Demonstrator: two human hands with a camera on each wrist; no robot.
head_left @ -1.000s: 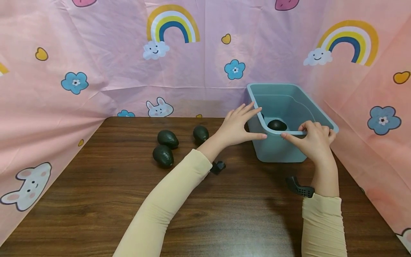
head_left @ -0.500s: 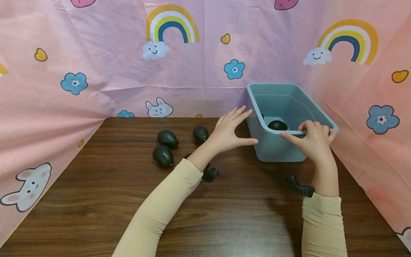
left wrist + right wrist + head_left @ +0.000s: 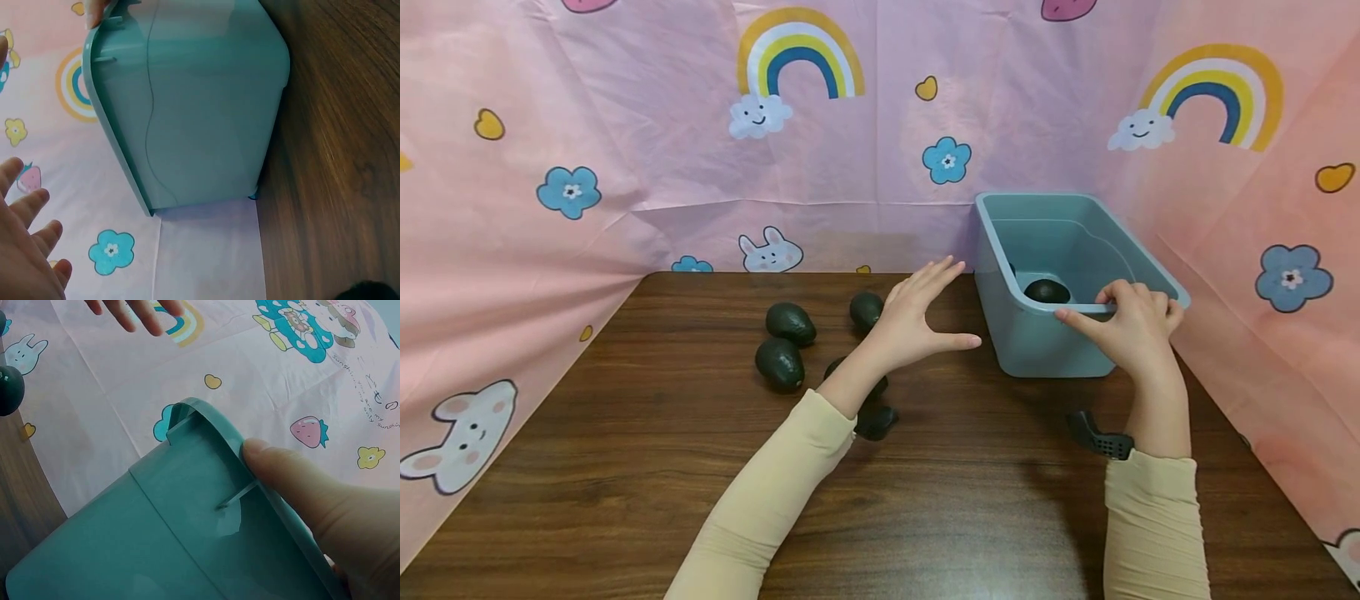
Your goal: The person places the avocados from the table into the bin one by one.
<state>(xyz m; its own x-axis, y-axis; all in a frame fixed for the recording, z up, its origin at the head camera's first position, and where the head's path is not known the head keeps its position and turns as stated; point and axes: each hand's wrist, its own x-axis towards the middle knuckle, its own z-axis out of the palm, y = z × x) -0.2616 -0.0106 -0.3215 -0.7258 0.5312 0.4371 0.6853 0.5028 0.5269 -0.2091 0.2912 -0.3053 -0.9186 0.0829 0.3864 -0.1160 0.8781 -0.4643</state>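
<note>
With our right hand (image 3: 1138,332), we grip the near rim of the bin (image 3: 1051,348), thumb and fingers clamped on it; steadying it seems the step in hand. Our left hand (image 3: 908,323) is apart from the bin, fingers spread, holding nothing. One avocado (image 3: 1047,291) shows plainly in the bin, just left of our right fingers. Four others (image 3: 779,364) lie on the table (image 3: 970,500) left of our left fingers. Picking one up would, we judge, call for lowering and curling that hand.
</note>
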